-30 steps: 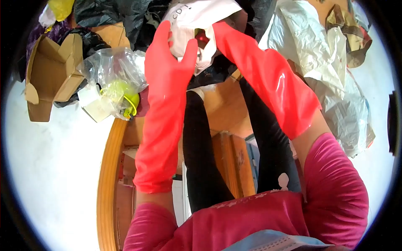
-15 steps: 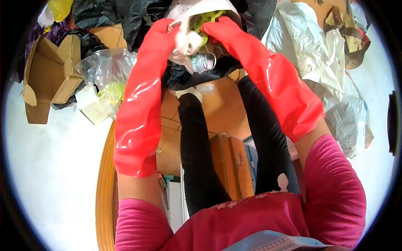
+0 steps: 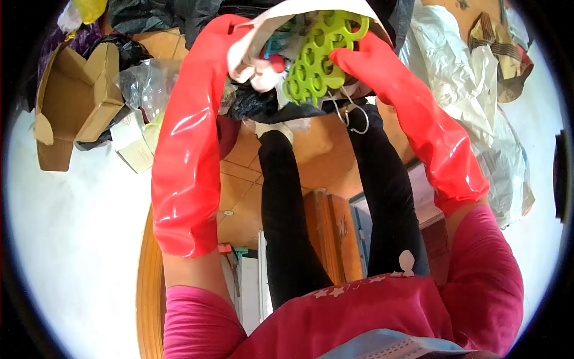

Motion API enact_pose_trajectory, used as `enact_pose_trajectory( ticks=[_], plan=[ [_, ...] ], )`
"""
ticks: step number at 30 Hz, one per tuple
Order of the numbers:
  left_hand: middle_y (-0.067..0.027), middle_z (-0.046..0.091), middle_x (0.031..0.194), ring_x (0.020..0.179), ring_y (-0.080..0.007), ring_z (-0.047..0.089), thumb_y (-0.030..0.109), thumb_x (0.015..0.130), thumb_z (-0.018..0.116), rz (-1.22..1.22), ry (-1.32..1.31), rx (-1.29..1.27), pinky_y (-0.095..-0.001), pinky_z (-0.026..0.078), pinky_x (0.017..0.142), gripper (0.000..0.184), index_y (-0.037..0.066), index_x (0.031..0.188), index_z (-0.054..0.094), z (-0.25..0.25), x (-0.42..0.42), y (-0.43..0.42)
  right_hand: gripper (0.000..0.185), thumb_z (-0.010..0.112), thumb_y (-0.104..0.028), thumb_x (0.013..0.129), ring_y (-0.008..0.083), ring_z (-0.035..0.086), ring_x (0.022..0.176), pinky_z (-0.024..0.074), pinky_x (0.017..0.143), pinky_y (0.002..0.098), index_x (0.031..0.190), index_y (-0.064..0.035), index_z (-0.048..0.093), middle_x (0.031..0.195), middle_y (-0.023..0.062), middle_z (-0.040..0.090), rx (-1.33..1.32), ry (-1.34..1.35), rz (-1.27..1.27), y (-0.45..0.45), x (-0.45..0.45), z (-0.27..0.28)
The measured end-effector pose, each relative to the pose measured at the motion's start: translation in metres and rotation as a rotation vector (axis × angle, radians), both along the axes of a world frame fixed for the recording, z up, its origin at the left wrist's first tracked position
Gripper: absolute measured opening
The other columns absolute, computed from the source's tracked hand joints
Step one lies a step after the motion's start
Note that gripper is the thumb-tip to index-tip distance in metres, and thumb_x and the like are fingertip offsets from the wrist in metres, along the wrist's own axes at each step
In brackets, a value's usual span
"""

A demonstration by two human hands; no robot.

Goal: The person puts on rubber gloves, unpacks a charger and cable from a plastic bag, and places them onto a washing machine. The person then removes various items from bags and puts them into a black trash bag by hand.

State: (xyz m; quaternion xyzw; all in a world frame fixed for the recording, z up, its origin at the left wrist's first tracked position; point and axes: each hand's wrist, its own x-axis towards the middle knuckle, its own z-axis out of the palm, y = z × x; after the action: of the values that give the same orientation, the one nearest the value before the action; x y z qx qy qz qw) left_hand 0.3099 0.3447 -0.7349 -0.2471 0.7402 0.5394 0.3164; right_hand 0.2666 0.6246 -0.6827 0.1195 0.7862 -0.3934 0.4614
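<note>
My left hand (image 3: 224, 36), in a long red rubber glove, is closed on the left edge of a white bag (image 3: 254, 42). The bag's mouth faces me, showing mixed contents inside. My right hand (image 3: 362, 57), gloved alike, has its thumb against a bright green plastic piece full of round holes (image 3: 323, 57); its other fingers are partly hidden behind the piece and the bag. Below the green piece hangs a thin white looped wire or cord (image 3: 359, 122). Black plastic (image 3: 257, 103) bunches under the bag's opening, and a small red item (image 3: 275, 62) shows inside.
An open cardboard box (image 3: 75, 99) lies at the left, with a clear plastic bag (image 3: 146, 90) and a small white box (image 3: 131, 143) near it. Large white plastic sheeting (image 3: 454, 78) and a striped brown cloth-like bag (image 3: 502, 54) are at the right. My legs straddle orange floor tiles (image 3: 239, 197).
The green holed piece has come much further into view, standing up at the bag's mouth. My hands have spread apart, the bag opens wider, and the white loop now hangs further right.
</note>
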Motion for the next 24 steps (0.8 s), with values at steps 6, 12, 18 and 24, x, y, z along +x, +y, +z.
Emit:
enact_pose_trajectory(
  ticks=[6, 12, 18, 24],
  plan=[
    [-0.0100, 0.068, 0.087, 0.082, -0.0280, 0.066, 0.032, 0.079, 0.067, -0.106, 0.083, -0.415, -0.0382, 0.051, 0.076, 0.026, 0.013, 0.097, 0.068, -0.002, 0.013, 0.018, 0.032, 0.065, -0.022, 0.083, 0.0096, 0.057, 0.071, 0.0461, 0.064, 0.0250, 0.105, 0.0002, 0.059, 0.079, 0.0031, 0.063, 0.177, 0.054, 0.142, 0.001, -0.015, 0.004],
    [-0.0088, 0.069, 0.090, 0.082, -0.0173, 0.062, 0.025, 0.086, 0.064, -0.083, 0.074, -0.373, -0.0313, 0.048, 0.077, 0.027, 0.003, 0.101, 0.065, -0.013, 0.015, 0.005, 0.033, 0.061, -0.020, 0.085, 0.0115, 0.061, 0.079, 0.0486, 0.073, 0.0265, 0.113, -0.0014, 0.059, 0.091, 0.0057, 0.065, 0.026, 0.078, 0.277, 0.010, -0.030, -0.026],
    [-0.0088, 0.069, 0.094, 0.086, -0.0176, 0.063, 0.026, 0.089, 0.063, -0.059, 0.045, -0.352, -0.0304, 0.048, 0.079, 0.029, 0.002, 0.105, 0.065, -0.017, 0.022, -0.010, 0.034, 0.063, -0.018, 0.085, 0.0084, 0.056, 0.076, 0.0455, 0.069, 0.0245, 0.114, -0.0019, 0.061, 0.085, 0.0014, 0.064, -0.004, 0.168, 0.151, 0.012, -0.029, 0.031],
    [-0.0082, 0.069, 0.094, 0.085, -0.0170, 0.062, 0.025, 0.091, 0.062, 0.005, 0.035, -0.336, -0.0305, 0.049, 0.078, 0.027, 0.003, 0.106, 0.065, -0.031, 0.027, -0.019, 0.032, 0.064, -0.020, 0.086, 0.0073, 0.054, 0.075, 0.0443, 0.069, 0.0239, 0.111, -0.0003, 0.064, 0.085, 0.0017, 0.064, -0.111, 0.251, -0.077, 0.035, -0.039, 0.064]
  ],
)
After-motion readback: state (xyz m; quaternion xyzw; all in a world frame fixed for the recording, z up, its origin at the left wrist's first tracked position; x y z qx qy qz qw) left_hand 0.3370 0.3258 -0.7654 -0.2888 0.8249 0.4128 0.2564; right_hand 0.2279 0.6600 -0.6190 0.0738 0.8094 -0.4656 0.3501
